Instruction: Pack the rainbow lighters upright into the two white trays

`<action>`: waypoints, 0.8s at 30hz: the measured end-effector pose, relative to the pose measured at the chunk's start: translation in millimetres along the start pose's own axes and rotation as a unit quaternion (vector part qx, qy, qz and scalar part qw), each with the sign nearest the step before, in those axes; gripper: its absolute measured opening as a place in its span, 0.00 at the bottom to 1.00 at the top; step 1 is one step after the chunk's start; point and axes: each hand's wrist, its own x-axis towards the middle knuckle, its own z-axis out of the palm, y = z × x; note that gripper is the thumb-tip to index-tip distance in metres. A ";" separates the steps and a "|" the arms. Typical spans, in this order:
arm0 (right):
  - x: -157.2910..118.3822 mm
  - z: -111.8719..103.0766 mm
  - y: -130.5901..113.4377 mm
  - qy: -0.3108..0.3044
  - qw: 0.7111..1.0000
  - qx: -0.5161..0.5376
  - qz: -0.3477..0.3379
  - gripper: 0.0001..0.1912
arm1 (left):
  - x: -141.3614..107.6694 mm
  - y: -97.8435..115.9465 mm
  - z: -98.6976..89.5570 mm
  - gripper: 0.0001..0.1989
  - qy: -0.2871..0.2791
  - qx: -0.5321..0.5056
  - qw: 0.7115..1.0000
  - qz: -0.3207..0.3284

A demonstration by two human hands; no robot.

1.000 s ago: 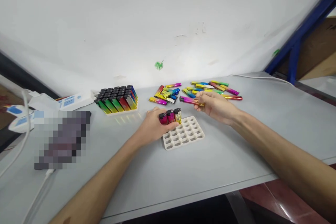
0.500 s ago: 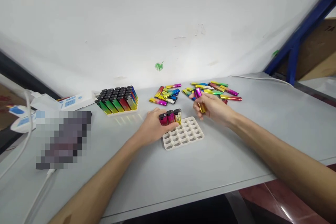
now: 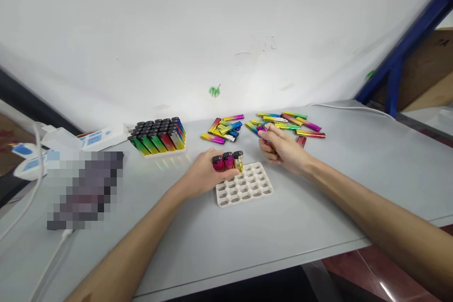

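Observation:
Three upright lighters (image 3: 228, 162), two magenta and one clear-yellow with black tops, stand in a row at the back left of a white tray with several slots (image 3: 260, 193). My left hand (image 3: 208, 172) is closed around them, its thumb across their front and the other fingers hidden behind. To the right, just above the table, my right hand (image 3: 279, 146) is wrapped round a shiny magenta lighter (image 3: 262, 128); most of its body is hidden by the fingers. Loose shiny lighters (image 3: 293, 126) lie just behind that hand.
A filled tray of upright lighters (image 3: 157, 137) stands at the back left. Another loose pile of lighters (image 3: 226, 128) lies behind the white tray. A pixelated dark object (image 3: 87, 188), a power strip (image 3: 97, 139) and white cables (image 3: 53, 264) are at the left. A wall rises behind.
My right hand has turned the lighter, so its yellow end no longer shows and the fingers cover more of it. My left hand still grips the same three lighters.

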 end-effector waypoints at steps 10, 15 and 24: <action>3.9 -0.3 -3.8 0.069 0.997 0.020 0.025 0.27 | 1.2 -3.0 0.7 0.20 0.010 0.016 1.000 -0.003; 2.8 -2.0 -8.7 0.079 0.996 0.039 0.010 0.26 | 1.0 -2.6 0.9 0.19 0.010 0.021 1.000 0.003; 1.3 2.3 -3.8 0.055 0.997 0.040 0.019 0.30 | 1.9 -5.6 0.9 0.20 0.008 0.025 1.000 0.011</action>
